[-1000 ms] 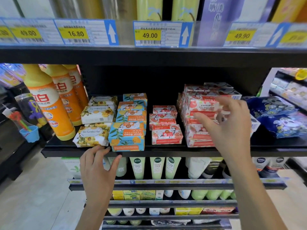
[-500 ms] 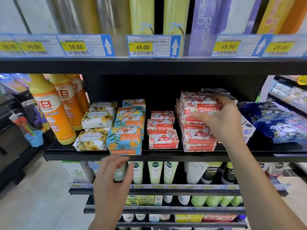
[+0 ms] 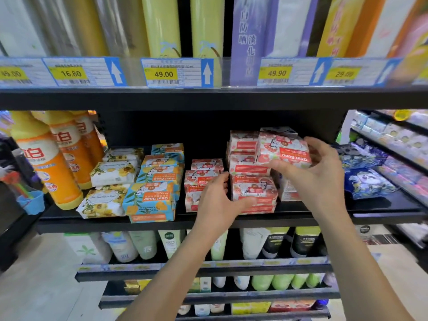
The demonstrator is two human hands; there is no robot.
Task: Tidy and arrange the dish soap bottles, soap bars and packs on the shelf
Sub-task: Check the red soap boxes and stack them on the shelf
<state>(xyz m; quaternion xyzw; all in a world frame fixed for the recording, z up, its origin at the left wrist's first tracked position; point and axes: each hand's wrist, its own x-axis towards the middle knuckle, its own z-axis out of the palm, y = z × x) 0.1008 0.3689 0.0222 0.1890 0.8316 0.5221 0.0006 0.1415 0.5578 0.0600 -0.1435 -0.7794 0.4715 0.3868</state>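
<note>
A black shelf holds orange dish soap bottles at the left, white flowered soap packs, blue Goat Soap boxes and red Goat Soap boxes. My right hand grips one red Goat Soap box at the top of the red stack, lifted and tilted. My left hand grips the front lower box of that stack, thumb on its front face, fingers at its left side.
Blue printed packs lie at the shelf's right end. Price tags line the shelf above, with tall tubes behind them. Tubes and bottles fill the shelves below. A blue cup with toys hangs at the left.
My left hand rose from below the shelf edge to the red stack's lower box. My right hand closed round the top red box and pulled it off the stack.
</note>
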